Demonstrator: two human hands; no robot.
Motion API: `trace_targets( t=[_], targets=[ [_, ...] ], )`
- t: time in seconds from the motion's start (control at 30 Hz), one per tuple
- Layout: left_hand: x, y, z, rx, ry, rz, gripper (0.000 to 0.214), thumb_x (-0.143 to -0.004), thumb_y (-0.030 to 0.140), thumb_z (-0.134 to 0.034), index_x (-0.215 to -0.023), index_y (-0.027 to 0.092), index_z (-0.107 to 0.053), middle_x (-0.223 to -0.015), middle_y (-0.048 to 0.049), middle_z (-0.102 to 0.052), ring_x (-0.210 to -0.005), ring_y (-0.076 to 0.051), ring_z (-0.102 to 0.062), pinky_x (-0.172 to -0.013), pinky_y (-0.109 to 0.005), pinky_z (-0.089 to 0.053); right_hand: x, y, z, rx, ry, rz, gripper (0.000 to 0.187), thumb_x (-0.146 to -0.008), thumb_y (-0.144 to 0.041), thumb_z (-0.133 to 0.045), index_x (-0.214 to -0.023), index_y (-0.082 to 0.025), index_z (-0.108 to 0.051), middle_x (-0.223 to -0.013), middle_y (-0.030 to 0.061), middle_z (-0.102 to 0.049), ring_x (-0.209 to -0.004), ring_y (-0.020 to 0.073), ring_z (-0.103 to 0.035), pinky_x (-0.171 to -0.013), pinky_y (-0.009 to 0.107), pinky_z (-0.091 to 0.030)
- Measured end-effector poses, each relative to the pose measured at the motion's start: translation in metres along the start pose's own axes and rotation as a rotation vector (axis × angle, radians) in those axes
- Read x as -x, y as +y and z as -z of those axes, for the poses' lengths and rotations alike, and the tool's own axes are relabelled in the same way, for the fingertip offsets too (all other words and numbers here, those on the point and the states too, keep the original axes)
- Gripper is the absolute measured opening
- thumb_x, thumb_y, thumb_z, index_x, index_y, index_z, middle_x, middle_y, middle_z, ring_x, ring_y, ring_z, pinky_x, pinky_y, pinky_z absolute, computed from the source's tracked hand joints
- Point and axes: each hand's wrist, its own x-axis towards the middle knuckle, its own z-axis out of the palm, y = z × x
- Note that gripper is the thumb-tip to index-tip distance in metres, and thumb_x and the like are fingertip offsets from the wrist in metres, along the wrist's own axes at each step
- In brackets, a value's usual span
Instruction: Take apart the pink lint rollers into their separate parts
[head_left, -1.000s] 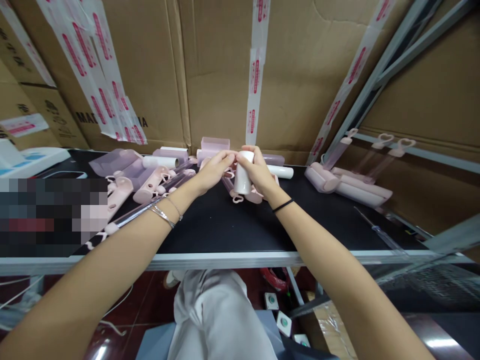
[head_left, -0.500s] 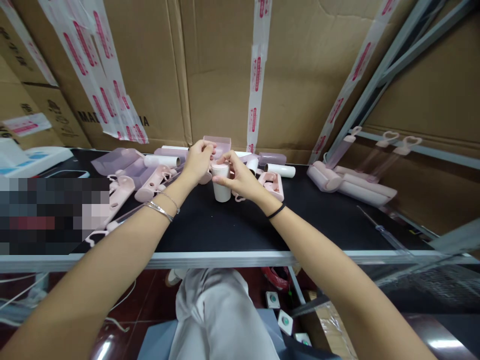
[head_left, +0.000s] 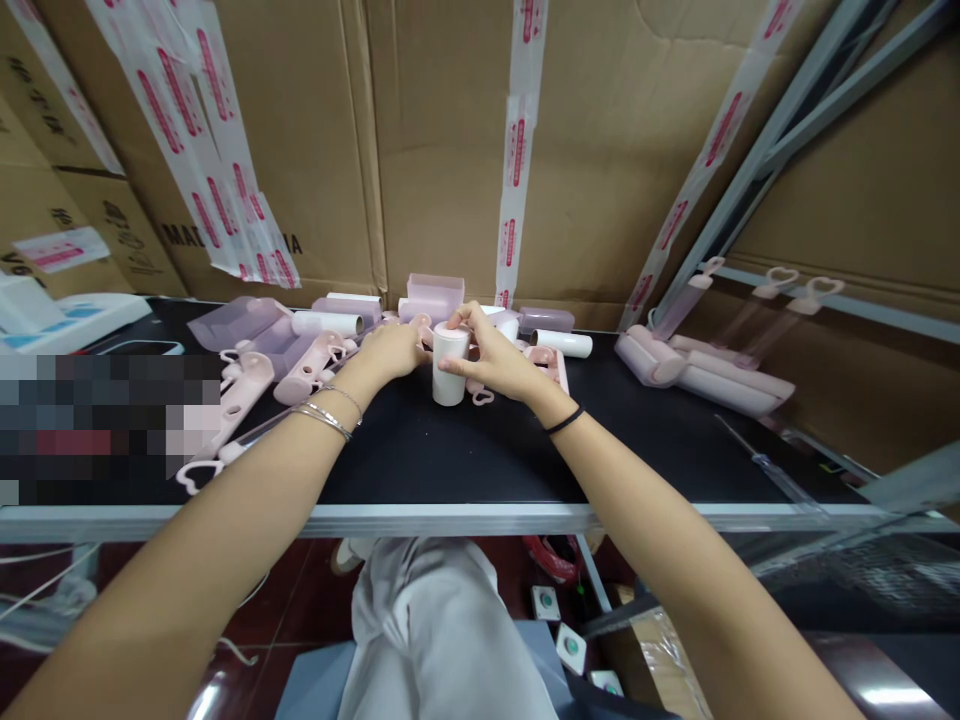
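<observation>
My right hand (head_left: 491,352) is closed around a white sticky-paper roll (head_left: 450,375), which stands upright on the black tabletop. A round pink end cap (head_left: 451,329) sits at the top of the roll, with my fingertips on it. Just left of the roll, my left hand (head_left: 394,350) reaches low among pale pink plastic parts (head_left: 421,325). Its fingers are partly hidden and slightly blurred, so whether they grip one of these parts is unclear. A pink heart-shaped loop (head_left: 482,397) lies by the roll's base on the right.
Pink handle pieces (head_left: 311,368), lilac clear covers (head_left: 435,290) and white rolls (head_left: 561,343) lie along the back and left. Finished-looking rollers (head_left: 735,380) lie at right, near a screwdriver (head_left: 761,460). Cardboard (head_left: 442,150) walls the back; a metal edge (head_left: 465,518) runs along the front.
My left hand has come down and left, away from the top of the roll, to the parts beside it. My right hand stays on the roll, which appears slightly farther right in view.
</observation>
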Motion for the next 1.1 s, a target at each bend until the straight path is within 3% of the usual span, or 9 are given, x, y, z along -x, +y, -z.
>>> trace_targets(
  t=[0.1, 0.27, 0.43, 0.57, 0.7, 0.83, 0.97, 1.03, 1.1],
  targets=[
    [-0.004, -0.001, 0.003, 0.207, 0.092, 0.007, 0.025, -0.059, 0.015, -0.071, -0.045, 0.023, -0.051, -0.046, -0.0003, -0.044, -0.063, -0.023, -0.055, -0.074, -0.032, -0.042, 0.002, -0.001, 0.0, 0.018, 0.001, -0.037, 0.044, -0.079, -0.036, -0.066, -0.108, -0.024, -0.035, -0.104, 0.0033, -0.053, -0.083, 0.0147, -0.052, -0.079, 0.031, -0.045],
    [-0.007, 0.006, 0.013, 0.541, 0.348, 0.029, 0.021, -0.07, 0.019, -0.072, -0.053, 0.021, -0.06, -0.055, -0.0005, -0.053, -0.066, -0.018, -0.055, -0.068, -0.025, -0.042, 0.001, 0.001, 0.001, -0.113, 0.115, -0.062, 0.045, -0.085, -0.048, -0.059, -0.116, -0.023, -0.036, -0.114, 0.0071, -0.053, -0.103, 0.0175, -0.055, -0.089, 0.033, -0.045],
    [-0.006, 0.023, 0.024, 0.927, 0.55, -0.221, 0.027, -0.075, 0.043, -0.074, -0.074, 0.019, -0.062, -0.065, 0.0004, -0.061, -0.064, -0.013, -0.061, -0.062, -0.023, -0.048, -0.004, 0.007, 0.006, -0.186, 0.364, -0.117, 0.042, -0.092, -0.061, -0.038, -0.099, -0.021, -0.048, -0.101, 0.0059, -0.058, -0.097, 0.017, -0.057, -0.09, 0.035, -0.046],
    [0.006, 0.047, 0.023, 1.131, 0.389, -0.466, 0.045, -0.067, 0.059, -0.075, -0.076, 0.017, -0.06, -0.073, -0.0025, -0.067, -0.068, -0.015, -0.067, -0.066, -0.027, -0.053, -0.007, 0.006, 0.006, -0.303, 0.425, -0.074, 0.056, -0.086, -0.073, -0.04, -0.107, -0.023, -0.052, -0.108, 0.0068, -0.062, -0.103, 0.0185, -0.059, -0.094, 0.036, -0.047],
    [0.017, 0.057, 0.017, 1.066, 0.17, -0.559, 0.044, -0.069, 0.058, -0.074, -0.076, 0.016, -0.062, -0.081, -0.0047, -0.07, -0.086, -0.019, -0.07, -0.082, -0.033, -0.055, -0.009, 0.002, 0.009, -0.42, 0.496, -0.013, 0.06, -0.083, -0.075, -0.041, -0.114, -0.025, -0.052, -0.104, 0.0057, -0.064, -0.101, 0.0201, -0.062, -0.089, 0.036, -0.05],
    [0.013, 0.046, 0.018, 0.813, 0.116, -0.486, 0.063, -0.066, 0.059, -0.077, -0.113, 0.021, -0.06, -0.121, -0.0107, -0.064, -0.118, -0.027, -0.059, -0.096, -0.038, -0.049, -0.01, 0.0, 0.018, -0.47, 0.605, -0.018, 0.047, -0.086, -0.068, -0.044, -0.104, -0.026, -0.05, -0.082, 0.0012, -0.06, -0.081, 0.017, -0.063, -0.073, 0.032, -0.052],
    [0.007, 0.027, 0.015, 0.537, -0.21, -0.316, 0.106, -0.049, 0.045, -0.089, -0.14, 0.02, -0.039, -0.133, -0.0163, -0.057, -0.123, -0.033, -0.055, -0.1, -0.044, -0.046, -0.008, -0.001, 0.024, -0.51, 0.683, -0.025, 0.032, -0.087, -0.055, -0.049, -0.096, -0.025, -0.044, -0.074, -0.0015, -0.056, -0.063, 0.0132, -0.057, -0.064, 0.03, -0.049],
    [0.005, 0.021, 0.011, 0.486, -0.357, -0.297, 0.093, -0.051, 0.041, -0.087, -0.132, 0.018, -0.048, -0.123, -0.0147, -0.064, -0.114, -0.032, -0.061, -0.096, -0.043, -0.049, -0.007, 0.0, 0.025, -0.455, 0.662, -0.029, 0.027, -0.087, -0.05, -0.049, -0.093, -0.024, -0.043, -0.073, -0.0024, -0.054, -0.061, 0.0124, -0.054, -0.062, 0.029, -0.046],
    [0.004, 0.018, 0.007, 0.485, -0.379, -0.297, 0.071, -0.056, 0.04, -0.084, -0.118, 0.017, -0.058, -0.112, -0.0113, -0.068, -0.104, -0.029, -0.064, -0.09, -0.04, -0.051, -0.005, 0.003, 0.024, -0.331, 0.612, -0.058, 0.022, -0.087, -0.045, -0.047, -0.09, -0.024, -0.043, -0.071, -0.0033, -0.051, -0.061, 0.012, -0.051, -0.06, 0.028, -0.044]
  ],
)
